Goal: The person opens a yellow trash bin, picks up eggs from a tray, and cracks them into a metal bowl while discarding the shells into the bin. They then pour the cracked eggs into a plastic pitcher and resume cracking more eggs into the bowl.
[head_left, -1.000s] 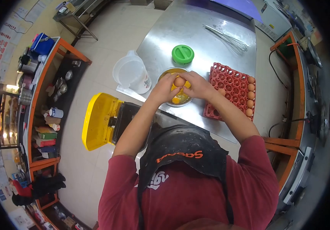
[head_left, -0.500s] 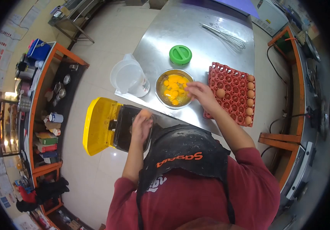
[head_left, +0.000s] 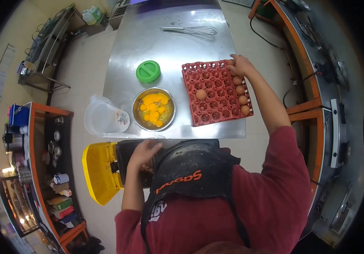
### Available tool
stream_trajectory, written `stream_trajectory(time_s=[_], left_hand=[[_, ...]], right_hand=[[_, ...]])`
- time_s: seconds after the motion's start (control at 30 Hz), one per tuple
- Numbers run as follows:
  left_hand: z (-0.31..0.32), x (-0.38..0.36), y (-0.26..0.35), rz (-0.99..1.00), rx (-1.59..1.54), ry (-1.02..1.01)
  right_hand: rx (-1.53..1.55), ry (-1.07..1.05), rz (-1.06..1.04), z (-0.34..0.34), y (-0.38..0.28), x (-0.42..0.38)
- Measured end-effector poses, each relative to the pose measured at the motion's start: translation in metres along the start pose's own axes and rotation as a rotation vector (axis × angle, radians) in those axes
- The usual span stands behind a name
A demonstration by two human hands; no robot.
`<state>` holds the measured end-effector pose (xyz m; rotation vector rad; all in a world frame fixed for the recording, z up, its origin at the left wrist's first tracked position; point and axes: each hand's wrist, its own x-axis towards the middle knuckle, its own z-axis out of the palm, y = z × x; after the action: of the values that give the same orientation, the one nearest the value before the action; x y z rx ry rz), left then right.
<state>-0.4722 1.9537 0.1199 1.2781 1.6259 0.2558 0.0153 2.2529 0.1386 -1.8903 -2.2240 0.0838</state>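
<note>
My right hand (head_left: 242, 67) is at the far right corner of a red egg tray (head_left: 195, 113), its fingers closed around a brown egg (head_left: 230, 62) partly hidden by them. Several more eggs line the tray's right column, and one egg (head_left: 201, 94) sits alone in the left part. Over the black bin (head_left: 127, 148) with a raised yellow lid (head_left: 97, 173), my left hand (head_left: 143, 155) is open, fingers apart, with nothing visible in it. A steel bowl (head_left: 174, 108) of cracked eggs, yolks mostly whole, stands on the table left of the tray.
On the steel table (head_left: 148, 46) are a green lid (head_left: 148, 72), a whisk (head_left: 194, 31) toward the back and a translucent plastic jug (head_left: 101, 116) at the left front corner. Orange-framed shelving (head_left: 34, 127) stands to the left, a cooking counter (head_left: 313, 103) to the right.
My right hand has gone from beside the bowl to the tray's far right egg. My left hand, which held an eggshell over the bin, has let it go. The camera view has turned.
</note>
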Motion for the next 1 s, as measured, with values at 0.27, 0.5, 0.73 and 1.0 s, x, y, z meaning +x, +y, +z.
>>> stream_trajectory(time_s=[0.27,0.5,0.73,1.0], left_hand=[[0.083,0.099,0.186,0.630,0.453,0.420],[0.093,0.141,0.197,0.571,0.556,0.305],[0.084,0.143,0.206,0.454,-0.260,-0.058],[0.091,0.126,0.216,0.478,-0.492,-0.042]], right_hand=[[0.165,-0.075,0.118,0.006,0.013,0.018],[1.558,-0.105,0.548,-0.017,-0.022,-0.078],[1.445,0.335,0.148,-0.014,-0.113,-0.136],[0.920,0.320,-0.109,-0.033,-0.131,-0.134]])
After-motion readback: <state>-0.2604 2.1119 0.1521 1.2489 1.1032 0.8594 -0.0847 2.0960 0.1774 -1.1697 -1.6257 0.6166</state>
